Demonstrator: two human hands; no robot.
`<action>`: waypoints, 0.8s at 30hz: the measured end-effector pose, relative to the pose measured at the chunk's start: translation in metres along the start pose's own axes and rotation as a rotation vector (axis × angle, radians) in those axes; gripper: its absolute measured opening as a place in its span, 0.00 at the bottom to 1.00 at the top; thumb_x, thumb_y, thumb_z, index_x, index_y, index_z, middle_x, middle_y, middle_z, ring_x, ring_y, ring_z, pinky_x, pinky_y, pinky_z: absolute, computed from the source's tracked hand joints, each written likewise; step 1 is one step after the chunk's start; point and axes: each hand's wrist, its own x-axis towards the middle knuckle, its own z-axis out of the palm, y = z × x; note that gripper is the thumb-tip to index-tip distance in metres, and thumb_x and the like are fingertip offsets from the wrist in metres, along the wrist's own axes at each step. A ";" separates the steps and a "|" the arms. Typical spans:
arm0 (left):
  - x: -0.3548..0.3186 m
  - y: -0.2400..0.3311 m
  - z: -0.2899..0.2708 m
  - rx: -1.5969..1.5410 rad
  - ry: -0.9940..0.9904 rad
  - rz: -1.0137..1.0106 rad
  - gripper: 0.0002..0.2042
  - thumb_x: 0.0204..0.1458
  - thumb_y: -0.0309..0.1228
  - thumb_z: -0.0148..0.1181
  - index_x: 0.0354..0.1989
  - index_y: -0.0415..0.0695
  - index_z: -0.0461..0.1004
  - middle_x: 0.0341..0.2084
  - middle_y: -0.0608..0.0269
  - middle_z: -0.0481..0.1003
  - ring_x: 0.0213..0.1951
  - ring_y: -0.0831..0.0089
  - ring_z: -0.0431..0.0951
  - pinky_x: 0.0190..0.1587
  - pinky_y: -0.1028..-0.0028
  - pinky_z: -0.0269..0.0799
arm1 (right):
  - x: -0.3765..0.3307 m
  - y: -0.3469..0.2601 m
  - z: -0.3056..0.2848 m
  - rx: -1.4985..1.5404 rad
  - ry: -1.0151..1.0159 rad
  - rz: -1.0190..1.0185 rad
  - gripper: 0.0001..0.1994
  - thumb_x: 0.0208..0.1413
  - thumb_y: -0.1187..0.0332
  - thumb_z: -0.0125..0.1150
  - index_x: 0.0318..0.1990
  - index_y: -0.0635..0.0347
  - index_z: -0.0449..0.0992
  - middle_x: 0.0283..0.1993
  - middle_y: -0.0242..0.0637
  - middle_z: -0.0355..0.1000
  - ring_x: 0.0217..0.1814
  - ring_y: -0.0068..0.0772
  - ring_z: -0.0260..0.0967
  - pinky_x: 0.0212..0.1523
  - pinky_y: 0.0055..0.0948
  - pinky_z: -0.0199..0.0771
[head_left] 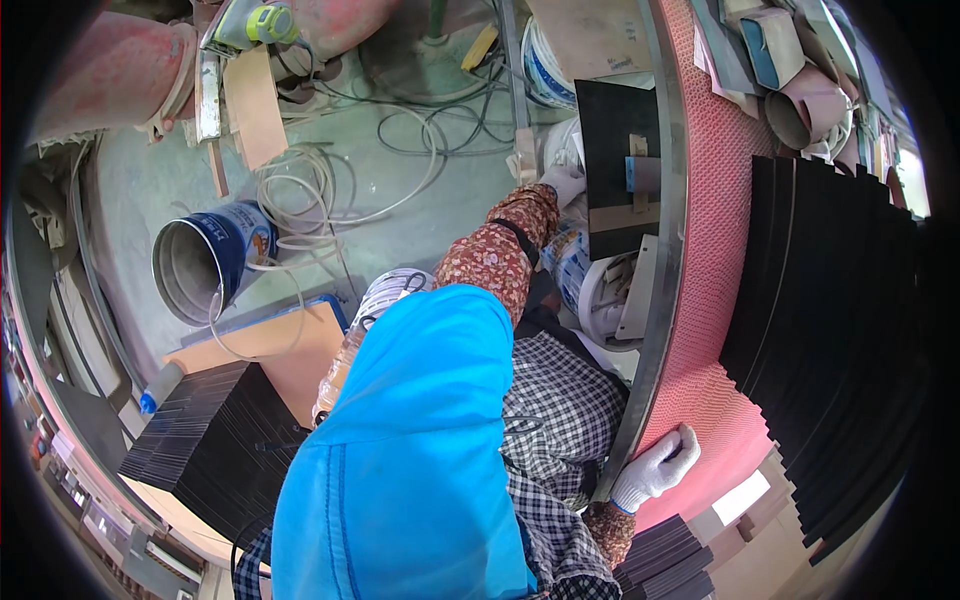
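Observation:
My left hand (565,184), in a white glove below a flowered sleeve, reaches to the left edge of a black panel (612,110). Its fingers are partly hidden, so what it touches is unclear. A blue-grey block (645,174) lies on the panel, beside tan strips. My right hand (658,466), also gloved, rests at the near edge of a pink textured mat (712,250), its fingers loosely bent and apart with nothing in them. Black ridged sheets (830,330) lie in a large stack on the mat's right.
A metal rail (672,220) borders the mat. Under it stands a white bucket (600,310). On the floor lie a tipped blue can (240,235) and coiled hose (300,190). Stacked black boards (215,440) are at lower left. Blue cloth (400,440) covers the lower middle.

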 end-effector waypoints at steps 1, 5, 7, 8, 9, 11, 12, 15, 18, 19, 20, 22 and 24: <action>0.001 0.000 0.002 0.002 -0.007 -0.001 0.16 0.60 0.39 0.61 0.43 0.36 0.82 0.30 0.56 0.84 0.32 0.71 0.85 0.38 0.69 0.81 | -0.001 0.000 0.000 -0.005 0.008 0.000 0.07 0.66 0.78 0.55 0.47 0.69 0.75 0.45 0.42 0.73 0.49 0.37 0.72 0.54 0.33 0.72; 0.010 -0.009 -0.005 0.018 -0.029 0.006 0.15 0.60 0.38 0.63 0.44 0.38 0.81 0.31 0.57 0.83 0.28 0.70 0.85 0.28 0.69 0.83 | 0.000 0.001 -0.003 -0.022 -0.023 0.009 0.09 0.68 0.74 0.53 0.49 0.68 0.76 0.48 0.41 0.75 0.52 0.35 0.72 0.58 0.32 0.70; 0.011 -0.009 -0.007 -0.133 -0.109 -0.080 0.14 0.60 0.37 0.63 0.45 0.38 0.81 0.32 0.57 0.83 0.28 0.69 0.85 0.26 0.68 0.83 | -0.001 0.000 -0.002 -0.014 -0.019 0.015 0.09 0.68 0.74 0.53 0.49 0.68 0.76 0.48 0.41 0.75 0.52 0.35 0.72 0.58 0.32 0.70; 0.012 -0.009 -0.008 -0.173 -0.094 -0.142 0.14 0.60 0.37 0.63 0.45 0.38 0.80 0.32 0.57 0.83 0.29 0.69 0.85 0.28 0.66 0.83 | -0.001 -0.001 -0.002 -0.005 -0.015 0.019 0.09 0.67 0.74 0.53 0.49 0.68 0.76 0.48 0.41 0.75 0.52 0.35 0.72 0.58 0.32 0.70; 0.011 -0.004 -0.007 -0.211 -0.082 -0.205 0.14 0.59 0.37 0.64 0.45 0.38 0.80 0.32 0.57 0.83 0.29 0.68 0.85 0.30 0.64 0.83 | -0.001 -0.001 -0.001 -0.007 -0.016 0.022 0.09 0.67 0.74 0.53 0.49 0.68 0.76 0.48 0.41 0.75 0.52 0.35 0.72 0.58 0.32 0.70; -0.013 0.034 0.006 -0.334 -0.096 -0.226 0.14 0.60 0.37 0.63 0.45 0.38 0.79 0.32 0.57 0.83 0.29 0.67 0.85 0.30 0.63 0.83 | -0.003 0.001 0.000 -0.025 0.020 0.011 0.07 0.65 0.78 0.55 0.47 0.70 0.75 0.45 0.42 0.73 0.48 0.37 0.71 0.54 0.32 0.72; -0.025 0.045 0.003 -0.473 -0.071 -0.243 0.14 0.60 0.37 0.62 0.45 0.38 0.79 0.31 0.57 0.83 0.29 0.66 0.84 0.30 0.62 0.82 | -0.003 0.000 0.000 -0.023 0.018 0.010 0.07 0.65 0.78 0.55 0.47 0.70 0.75 0.45 0.42 0.73 0.48 0.37 0.71 0.54 0.32 0.72; -0.010 0.021 0.006 -0.637 -0.032 -0.337 0.14 0.61 0.37 0.61 0.46 0.39 0.77 0.35 0.55 0.82 0.30 0.61 0.84 0.31 0.59 0.82 | -0.001 -0.003 -0.001 -0.015 0.012 -0.006 0.07 0.65 0.79 0.54 0.47 0.70 0.76 0.45 0.42 0.73 0.48 0.37 0.71 0.54 0.32 0.72; 0.007 -0.006 0.002 -0.615 0.137 -0.334 0.16 0.61 0.38 0.60 0.50 0.38 0.75 0.41 0.53 0.81 0.38 0.61 0.84 0.39 0.61 0.81 | 0.002 -0.007 -0.001 0.002 -0.003 -0.027 0.07 0.65 0.79 0.54 0.47 0.70 0.76 0.45 0.42 0.73 0.48 0.37 0.71 0.54 0.33 0.72; 0.003 -0.002 0.004 -0.612 0.126 -0.335 0.16 0.61 0.38 0.60 0.50 0.38 0.75 0.41 0.53 0.81 0.38 0.61 0.84 0.39 0.61 0.81 | 0.001 -0.006 -0.001 -0.012 0.005 -0.030 0.07 0.65 0.79 0.54 0.47 0.70 0.76 0.44 0.42 0.73 0.48 0.37 0.71 0.54 0.33 0.72; -0.004 0.000 0.005 -0.407 0.188 -0.193 0.18 0.60 0.36 0.61 0.53 0.38 0.73 0.42 0.54 0.81 0.40 0.63 0.82 0.43 0.64 0.79 | 0.000 -0.004 -0.001 -0.026 0.013 -0.036 0.07 0.65 0.79 0.54 0.47 0.70 0.76 0.44 0.42 0.73 0.48 0.37 0.71 0.54 0.33 0.72; -0.030 0.031 0.006 -0.197 0.245 -0.050 0.19 0.60 0.35 0.62 0.56 0.38 0.71 0.44 0.54 0.80 0.43 0.65 0.81 0.47 0.67 0.77 | -0.001 0.001 -0.002 -0.031 0.002 -0.004 0.08 0.66 0.76 0.54 0.48 0.69 0.76 0.46 0.42 0.74 0.50 0.36 0.72 0.56 0.33 0.71; -0.049 0.058 0.007 -0.409 0.337 0.029 0.21 0.57 0.30 0.64 0.58 0.37 0.70 0.42 0.57 0.80 0.43 0.69 0.79 0.48 0.72 0.74 | -0.001 0.002 -0.003 -0.033 -0.009 0.015 0.09 0.68 0.74 0.53 0.49 0.68 0.76 0.47 0.42 0.76 0.51 0.35 0.72 0.58 0.33 0.71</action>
